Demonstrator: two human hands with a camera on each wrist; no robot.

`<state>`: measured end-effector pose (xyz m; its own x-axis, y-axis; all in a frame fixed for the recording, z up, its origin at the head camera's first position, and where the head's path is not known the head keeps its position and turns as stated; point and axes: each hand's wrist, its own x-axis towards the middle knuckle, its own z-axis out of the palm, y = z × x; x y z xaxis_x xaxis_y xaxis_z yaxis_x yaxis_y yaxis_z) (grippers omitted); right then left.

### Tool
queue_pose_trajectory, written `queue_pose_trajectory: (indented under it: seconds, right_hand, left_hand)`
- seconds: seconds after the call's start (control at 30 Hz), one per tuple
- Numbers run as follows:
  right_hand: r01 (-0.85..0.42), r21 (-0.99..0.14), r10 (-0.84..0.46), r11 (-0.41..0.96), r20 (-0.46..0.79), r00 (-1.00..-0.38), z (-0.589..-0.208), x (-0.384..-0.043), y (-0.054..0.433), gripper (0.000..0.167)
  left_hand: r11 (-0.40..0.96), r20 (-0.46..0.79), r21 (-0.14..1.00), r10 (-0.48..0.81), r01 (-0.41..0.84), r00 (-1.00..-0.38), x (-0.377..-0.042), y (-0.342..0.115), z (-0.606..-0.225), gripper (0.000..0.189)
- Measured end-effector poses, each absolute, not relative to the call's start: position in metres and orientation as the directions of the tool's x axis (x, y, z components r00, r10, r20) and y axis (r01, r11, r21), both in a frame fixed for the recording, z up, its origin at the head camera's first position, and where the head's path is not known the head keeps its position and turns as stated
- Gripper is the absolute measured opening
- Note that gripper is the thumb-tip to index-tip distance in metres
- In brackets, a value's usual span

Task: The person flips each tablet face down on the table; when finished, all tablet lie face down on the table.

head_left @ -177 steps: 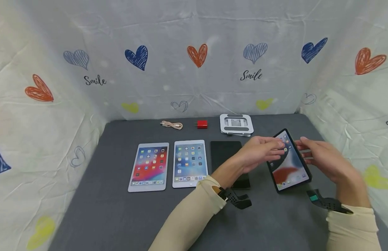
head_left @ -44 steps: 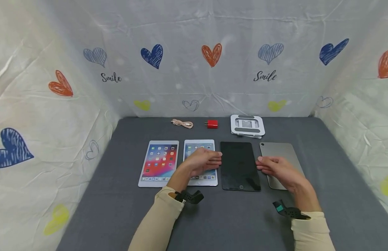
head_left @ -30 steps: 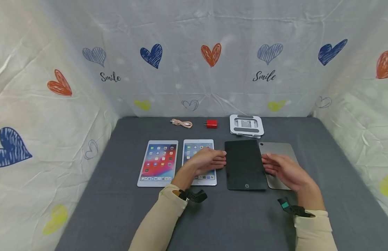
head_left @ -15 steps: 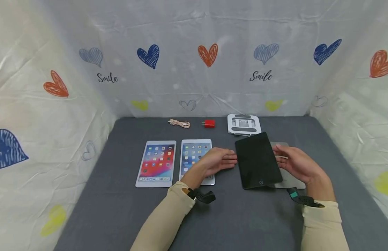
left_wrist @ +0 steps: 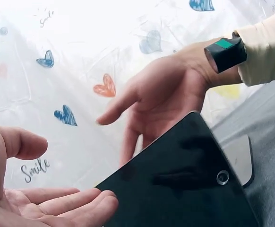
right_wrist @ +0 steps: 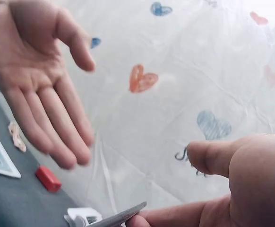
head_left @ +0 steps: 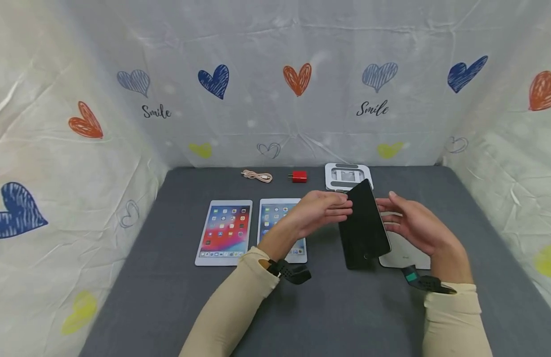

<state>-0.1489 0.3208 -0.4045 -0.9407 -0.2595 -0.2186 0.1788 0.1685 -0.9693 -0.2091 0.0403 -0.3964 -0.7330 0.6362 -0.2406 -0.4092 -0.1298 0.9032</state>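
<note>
A black tablet (head_left: 363, 225) with a dark screen leans tilted between my two hands, its right side raised and its lower end close to the cloth. The fingers of my right hand (head_left: 413, 223) reach to its right edge and behind it, thumb raised off the glass. My left hand (head_left: 322, 210) has straight fingers close to the tablet's left edge, palm turned inward; in the left wrist view its fingertips (left_wrist: 107, 198) overlap the tablet's edge. Below my right hand lies a silver-backed tablet (head_left: 405, 254), face down and partly hidden.
A white tablet with a red-and-blue screen (head_left: 224, 233) lies at left. Beside it is another white tablet (head_left: 268, 213), partly under my left arm. Along the back are a coiled cable (head_left: 256, 176), a red charger plug (head_left: 299, 176) and a folding stand (head_left: 347, 171).
The silver-backed tablet has been turned face down. Since then the black tablet has gone from flat to tilted, shifting right over the silver one; both hands moved with it, and the left rose lately.
</note>
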Motion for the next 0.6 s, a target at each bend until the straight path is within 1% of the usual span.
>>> queue_pose_trajectory:
  seconds: [0.13, 0.37, 0.6]
  right_hand:
    - [0.171, -0.974, -0.268, 0.151, -0.207, -0.941, -0.398, -0.151, 0.305, 0.082]
    - [0.166, -0.975, -0.256, 0.148, -0.199, -0.946, -0.391, -0.152, 0.283, 0.080]
    - [0.141, -0.980, -0.287, 0.138, -0.176, -0.942, -0.390, -0.156, 0.266, 0.075]
  left_hand:
    - [-0.122, -0.242, 0.910, 0.620, -0.396, -0.746, -0.207, 0.048, -0.392, 0.047]
    - [-0.129, -0.245, 0.921, 0.545, -0.369, -0.802, -0.203, 0.049, -0.388, 0.043]
    - [-0.102, -0.249, 0.932, 0.514, -0.347, -0.821, -0.200, 0.038, -0.381, 0.045]
